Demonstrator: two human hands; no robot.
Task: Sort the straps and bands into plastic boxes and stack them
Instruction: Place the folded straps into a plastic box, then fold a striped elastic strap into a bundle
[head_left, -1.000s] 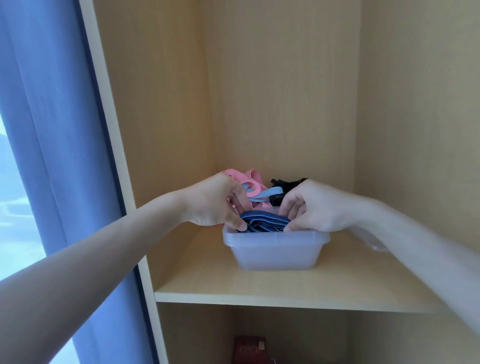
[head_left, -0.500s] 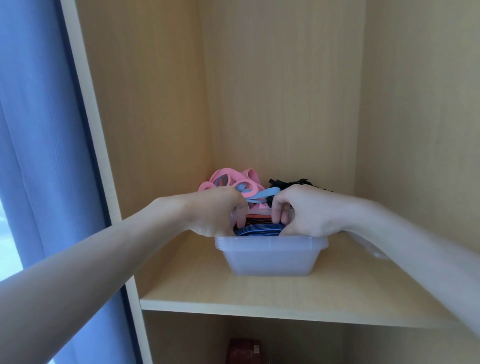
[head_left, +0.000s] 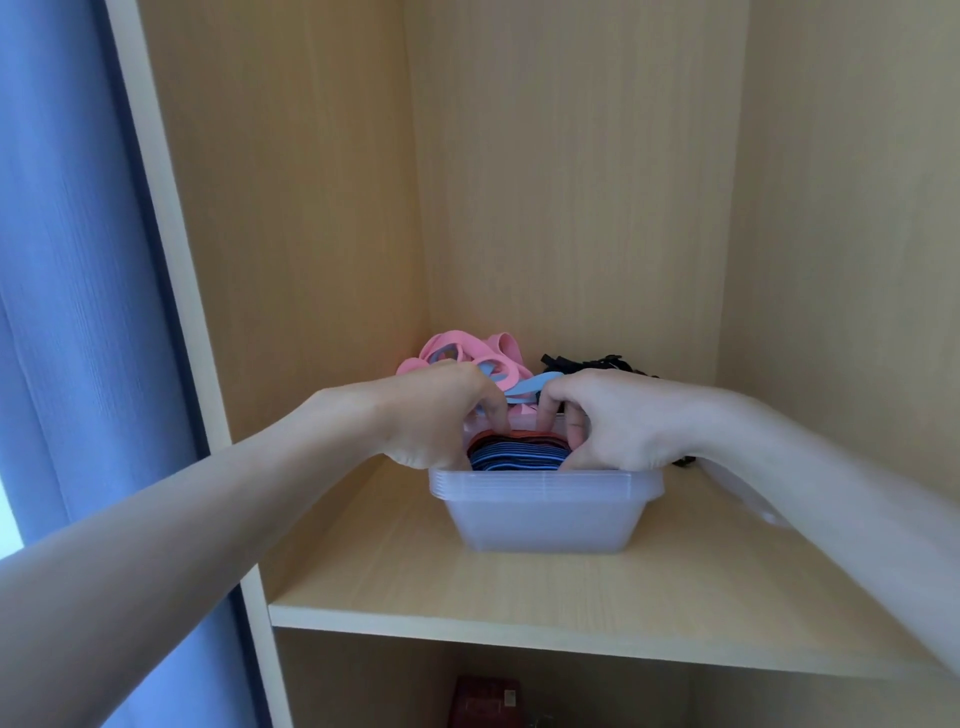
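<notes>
A translucent plastic box (head_left: 543, 514) stands on the wooden shelf (head_left: 519, 597). Inside it lies a bundle of blue and black striped bands (head_left: 514, 457) with a red band along its far edge. My left hand (head_left: 441, 415) curls its fingers onto the left end of the bundle, and my right hand (head_left: 608, 421) curls its fingers onto the right end. Both sets of fingertips dip inside the box rim. Behind the box lie pink and light-blue bands (head_left: 467, 353) and black straps (head_left: 587, 364).
The shelf sits in a wooden cabinet with side walls close on both sides. A blue curtain (head_left: 78, 312) hangs at the left. Another clear plastic piece (head_left: 743, 493) lies under my right forearm. A red object (head_left: 488, 701) sits on the lower shelf.
Both hands have pushed the striped bundle lower into the box, and their fingers have curled deeper over it. The view has shifted slightly.
</notes>
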